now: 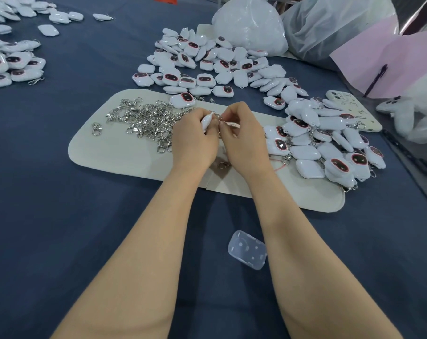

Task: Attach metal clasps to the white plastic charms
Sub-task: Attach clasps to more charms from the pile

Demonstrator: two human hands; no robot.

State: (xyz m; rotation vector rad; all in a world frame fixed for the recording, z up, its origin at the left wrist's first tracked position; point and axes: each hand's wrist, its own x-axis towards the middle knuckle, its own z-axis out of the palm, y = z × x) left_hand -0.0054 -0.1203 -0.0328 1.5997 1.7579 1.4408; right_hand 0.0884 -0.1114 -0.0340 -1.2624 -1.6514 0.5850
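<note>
Head view — left hand (195, 141) grips a white charm (206, 121), right hand (243, 140) pinches a metal clasp (226, 123) beside it.

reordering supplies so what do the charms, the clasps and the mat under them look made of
Charms: hard white plastic, glossy; the smooth shells catch highlights. Clasps: silver-coloured metal, polished; bright glints all over the heap. Mat: matte cream sheet, likely felt or a similar fabric; no shine and a soft cut edge, though its texture is too fine to tell.
</note>
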